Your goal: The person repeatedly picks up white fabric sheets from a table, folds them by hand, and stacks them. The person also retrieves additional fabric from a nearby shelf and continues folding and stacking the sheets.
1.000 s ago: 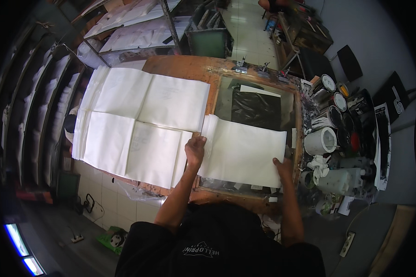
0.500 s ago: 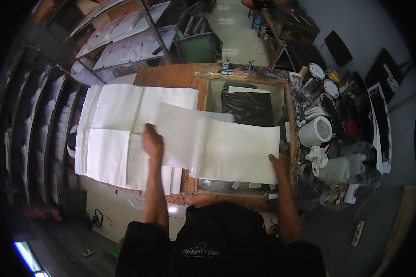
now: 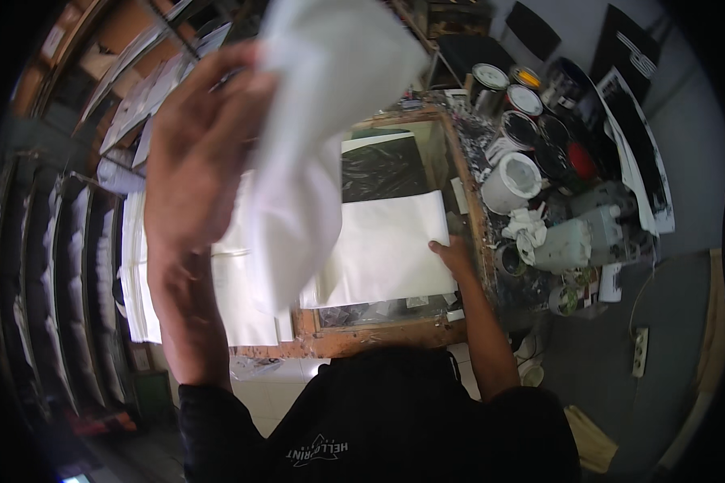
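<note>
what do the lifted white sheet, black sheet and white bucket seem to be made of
Lifted white sheet: perhaps thin paper or nonwoven fabric, matte; it bends in soft curves, but blur leaves the type open.
Black sheet: probably thin plastic film, slightly glossy; pale streaks catch along its wrinkles.
White bucket: likely plastic, fairly dull; its rounded wall looks rigid.

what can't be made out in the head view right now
All in the head view:
Raised white sheet: its top is cut off by the upper picture edge, its folds blurred.
Left hand: blurred, so its exact grip on that sheet is unclear.
White stacks at left: partly hidden behind that hand and the raised sheet.
Right hand: too small to tell its grip on the white pile.
</note>
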